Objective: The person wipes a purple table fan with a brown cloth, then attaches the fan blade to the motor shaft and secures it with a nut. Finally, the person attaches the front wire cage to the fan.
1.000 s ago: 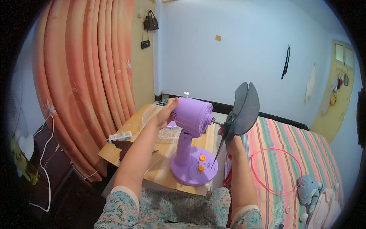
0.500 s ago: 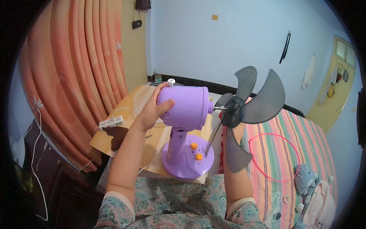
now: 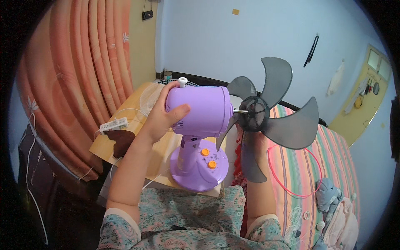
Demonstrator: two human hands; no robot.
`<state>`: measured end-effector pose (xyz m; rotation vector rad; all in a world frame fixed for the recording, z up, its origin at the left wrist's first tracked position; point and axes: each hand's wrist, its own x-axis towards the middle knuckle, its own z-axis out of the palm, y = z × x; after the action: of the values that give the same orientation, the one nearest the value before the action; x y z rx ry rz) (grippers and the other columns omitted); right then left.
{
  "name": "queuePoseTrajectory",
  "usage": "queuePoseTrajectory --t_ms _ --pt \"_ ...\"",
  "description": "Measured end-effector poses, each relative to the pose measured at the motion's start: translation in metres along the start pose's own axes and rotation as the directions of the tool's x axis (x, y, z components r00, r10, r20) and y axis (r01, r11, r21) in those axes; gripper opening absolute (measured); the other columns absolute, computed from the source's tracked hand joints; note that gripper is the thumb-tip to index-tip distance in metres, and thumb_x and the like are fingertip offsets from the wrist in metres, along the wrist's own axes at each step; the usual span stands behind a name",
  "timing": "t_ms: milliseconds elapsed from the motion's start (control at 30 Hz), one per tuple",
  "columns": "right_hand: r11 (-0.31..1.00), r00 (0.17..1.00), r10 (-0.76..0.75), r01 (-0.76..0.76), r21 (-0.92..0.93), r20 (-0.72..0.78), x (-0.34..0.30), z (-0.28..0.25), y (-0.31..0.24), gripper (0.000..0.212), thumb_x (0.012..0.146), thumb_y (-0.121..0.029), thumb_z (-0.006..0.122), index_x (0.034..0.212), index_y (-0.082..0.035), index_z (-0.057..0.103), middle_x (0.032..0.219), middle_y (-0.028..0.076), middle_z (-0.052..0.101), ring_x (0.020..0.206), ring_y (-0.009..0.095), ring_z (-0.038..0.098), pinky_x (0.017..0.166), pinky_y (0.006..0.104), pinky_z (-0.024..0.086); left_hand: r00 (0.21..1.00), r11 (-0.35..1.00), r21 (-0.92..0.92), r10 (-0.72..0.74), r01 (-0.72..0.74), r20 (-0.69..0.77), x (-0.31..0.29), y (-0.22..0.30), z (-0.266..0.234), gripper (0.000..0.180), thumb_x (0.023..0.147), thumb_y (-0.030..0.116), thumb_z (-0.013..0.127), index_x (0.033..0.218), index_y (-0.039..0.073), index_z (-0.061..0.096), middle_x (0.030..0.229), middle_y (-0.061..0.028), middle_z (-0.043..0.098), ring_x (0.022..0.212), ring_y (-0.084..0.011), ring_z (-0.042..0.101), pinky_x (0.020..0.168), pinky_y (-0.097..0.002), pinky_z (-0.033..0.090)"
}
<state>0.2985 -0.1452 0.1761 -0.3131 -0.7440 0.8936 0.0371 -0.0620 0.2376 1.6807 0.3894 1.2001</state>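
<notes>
A purple desk fan with its front guard off stands on the wooden table; its motor housing (image 3: 198, 109) is gripped by my left hand (image 3: 160, 114), thumb on the near side and fingers over the back beside the white knob (image 3: 182, 82). A thin metal shaft (image 3: 240, 111) sticks out of the housing into the hub of a dark grey translucent fan blade (image 3: 287, 131). My right hand (image 3: 259, 141) is at the blade's hub, mostly hidden behind it, fingers out of sight. The round base (image 3: 196, 177) carries two orange knobs.
On the wooden table (image 3: 139, 98), a white wire guard (image 3: 148, 102) lies behind the fan and a white power strip (image 3: 113, 125) lies at the left. The striped bed (image 3: 287, 179) at right holds a pink ring (image 3: 318, 160) and crumpled clothes (image 3: 339, 216). Orange curtains (image 3: 79, 75) hang left.
The blade has turned on the shaft, and its hub faces me more. My left hand stays on the housing. The whole view has shifted slightly.
</notes>
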Motion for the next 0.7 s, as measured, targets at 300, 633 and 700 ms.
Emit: queuePoseTrajectory --t_ms 300,633,700 --pt "0.95 0.962 -0.073 0.148 -0.275 0.263 0.012 -0.012 -0.017 0.093 0.082 -0.066 0.054 0.141 0.002 0.033 0.144 0.019 0.039 0.133 0.029 0.039 0.111 0.0412 0.031 0.998 0.99 0.127 0.059 -0.058 0.001 -0.005 0.008 0.004 0.08 0.076 0.031 0.076 0.139 0.006 0.033 0.126 -0.0126 0.044 0.118 -0.0227 0.044 0.102 -0.0347 0.036" --pt "0.977 0.933 0.022 0.056 -0.206 0.359 0.013 -0.016 -0.028 0.102 0.069 -0.045 0.074 0.146 0.0 0.024 0.146 0.015 0.035 0.134 0.026 0.036 0.113 0.0378 0.024 0.997 0.988 0.14 0.068 -0.072 0.036 -0.011 0.014 0.002 0.079 0.076 0.024 0.073 0.141 0.004 0.033 0.131 -0.0131 0.045 0.12 -0.0229 0.045 0.104 -0.0357 0.036" --pt "0.978 0.933 -0.001 0.076 -0.194 0.361 0.01 -0.016 -0.029 0.103 0.068 -0.04 0.076 0.146 0.002 0.022 0.148 0.016 0.033 0.136 0.028 0.034 0.114 0.039 0.025 0.997 0.992 0.094 0.08 -0.081 0.019 -0.012 0.008 0.001 0.079 0.076 0.024 0.073 0.141 0.003 0.033 0.131 -0.013 0.045 0.12 -0.0226 0.045 0.104 -0.0356 0.036"
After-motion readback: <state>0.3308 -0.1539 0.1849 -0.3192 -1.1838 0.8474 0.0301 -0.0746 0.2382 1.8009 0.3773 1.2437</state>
